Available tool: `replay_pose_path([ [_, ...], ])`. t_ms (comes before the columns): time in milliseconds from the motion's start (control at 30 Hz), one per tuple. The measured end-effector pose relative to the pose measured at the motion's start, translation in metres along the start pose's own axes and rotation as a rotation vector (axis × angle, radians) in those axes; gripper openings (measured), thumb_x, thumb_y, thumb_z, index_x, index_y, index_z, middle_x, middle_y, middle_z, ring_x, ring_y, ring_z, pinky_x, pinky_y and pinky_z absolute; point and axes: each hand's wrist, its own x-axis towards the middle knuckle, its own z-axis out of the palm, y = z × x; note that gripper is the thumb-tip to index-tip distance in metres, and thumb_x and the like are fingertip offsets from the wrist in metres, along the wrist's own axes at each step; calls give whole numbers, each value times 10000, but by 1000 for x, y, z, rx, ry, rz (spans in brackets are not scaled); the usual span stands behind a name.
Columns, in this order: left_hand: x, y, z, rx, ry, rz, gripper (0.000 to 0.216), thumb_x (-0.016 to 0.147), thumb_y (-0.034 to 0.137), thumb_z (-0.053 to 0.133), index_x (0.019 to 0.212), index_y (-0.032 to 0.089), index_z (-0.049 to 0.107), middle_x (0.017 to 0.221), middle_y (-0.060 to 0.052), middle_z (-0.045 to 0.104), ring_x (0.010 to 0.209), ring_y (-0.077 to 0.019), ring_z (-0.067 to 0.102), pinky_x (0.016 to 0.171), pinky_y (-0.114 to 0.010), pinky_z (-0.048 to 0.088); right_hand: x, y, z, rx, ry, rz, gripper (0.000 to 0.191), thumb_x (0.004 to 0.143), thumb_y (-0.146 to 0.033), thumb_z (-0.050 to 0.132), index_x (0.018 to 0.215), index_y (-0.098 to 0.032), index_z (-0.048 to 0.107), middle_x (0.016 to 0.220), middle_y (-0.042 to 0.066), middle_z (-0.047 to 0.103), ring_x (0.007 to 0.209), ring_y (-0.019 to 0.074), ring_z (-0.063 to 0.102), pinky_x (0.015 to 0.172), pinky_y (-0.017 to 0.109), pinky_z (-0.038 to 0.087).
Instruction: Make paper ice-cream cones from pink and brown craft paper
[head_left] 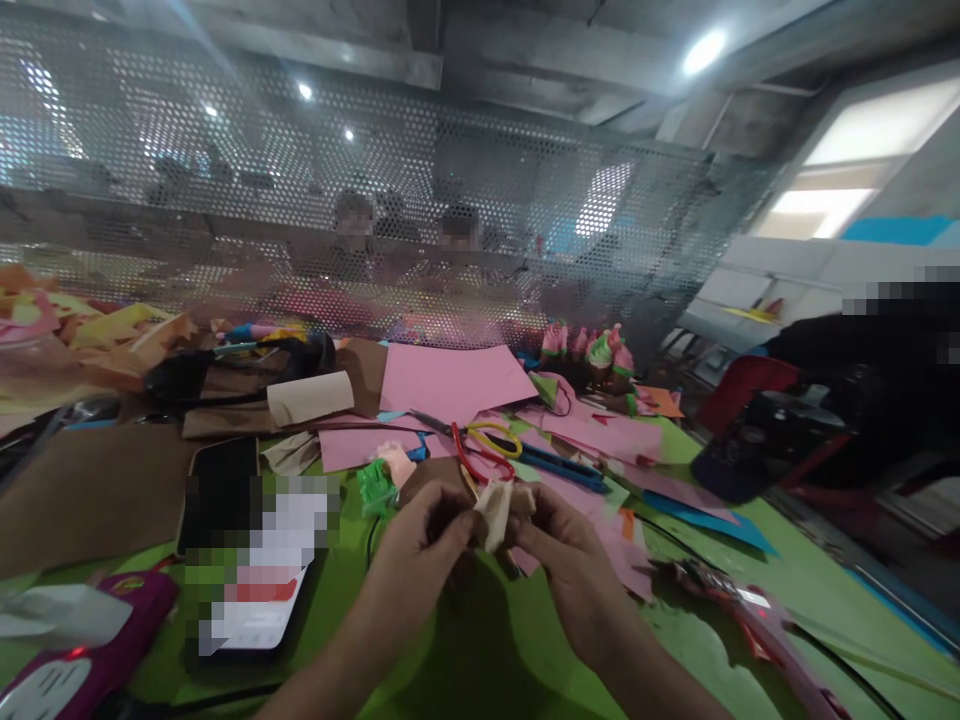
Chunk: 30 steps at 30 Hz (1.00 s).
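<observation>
My left hand (421,545) and my right hand (564,550) meet just above the green table (480,640). Both pinch a small cream-coloured folded paper piece (495,510) held between their fingertips. Just beyond the hands lie scissors with red and yellow handles (480,447) and blue-handled scissors (559,465). A small green and pink paper craft (382,478) rests to the left of my hands.
Pink paper sheets (450,380) and brown paper (82,490) cover the table. A phone (247,545) lies at left, a cream paper roll (309,397) behind it. Finished paper flowers (592,350) stand at the back. A perforated metal screen (375,200) closes the far side; a person (862,390) sits at right.
</observation>
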Motion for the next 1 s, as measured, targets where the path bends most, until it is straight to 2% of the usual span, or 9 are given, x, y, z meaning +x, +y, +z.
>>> replay_pose_path([
  [67,1,9,-16,152,93,42,149,881,345,527,895,203,572,791,-5,615,707,-160,563,643,-270,426,2,0,-3,-16,34,-12,219,721,-336,791,811,-202,645,754,-6,618,693,156,537,652,273,421],
  [167,2,23,-45,595,260,93,228,913,432,499,838,224,553,768,1,623,704,-177,557,642,-288,381,6,-3,-10,-43,97,-42,203,731,-315,790,808,-211,633,772,-14,618,711,152,533,647,266,413],
  [233,1,25,-54,871,238,0,307,924,499,456,795,232,535,721,-6,628,671,-199,565,594,-298,326,8,-4,-14,-37,127,-59,206,727,-299,798,788,-214,621,743,-28,598,686,138,511,629,253,403],
  [367,-5,14,-36,1139,54,-105,396,892,600,450,841,225,566,770,-69,705,701,-274,651,567,-317,302,9,-3,-17,-13,163,-68,253,675,-280,833,786,-210,617,696,-41,570,646,124,480,599,239,391],
  [467,-7,0,-11,1313,12,-78,342,849,515,549,887,180,603,800,-128,727,762,-337,684,626,-368,372,9,0,-16,-21,167,-77,258,671,-280,832,804,-211,623,690,-45,564,640,117,469,590,228,383],
  [567,-6,-8,1,1308,-7,-19,247,846,402,555,898,165,604,840,-133,725,804,-332,686,682,-393,403,8,1,-16,-33,146,-82,239,684,-271,822,800,-212,622,700,-43,562,639,113,463,577,220,379],
  [733,-7,-11,-10,1163,-12,17,74,826,260,545,860,195,528,835,-96,697,827,-307,660,687,-372,389,6,-2,-16,-3,125,-79,245,691,-283,823,817,-216,625,703,-40,572,622,106,466,550,207,378],
  [867,-6,-9,-18,851,72,88,152,796,209,560,884,232,437,856,-47,643,810,-246,610,668,-316,376,5,-4,-18,31,131,-107,247,697,-282,824,816,-219,617,700,-43,581,622,101,486,558,196,398],
  [1000,-5,-10,-17,532,43,73,220,799,154,503,946,254,373,810,6,580,699,-189,551,632,-277,374,3,-4,-19,30,137,-158,213,737,-266,801,826,-233,609,709,-50,577,644,98,506,574,185,409],
])
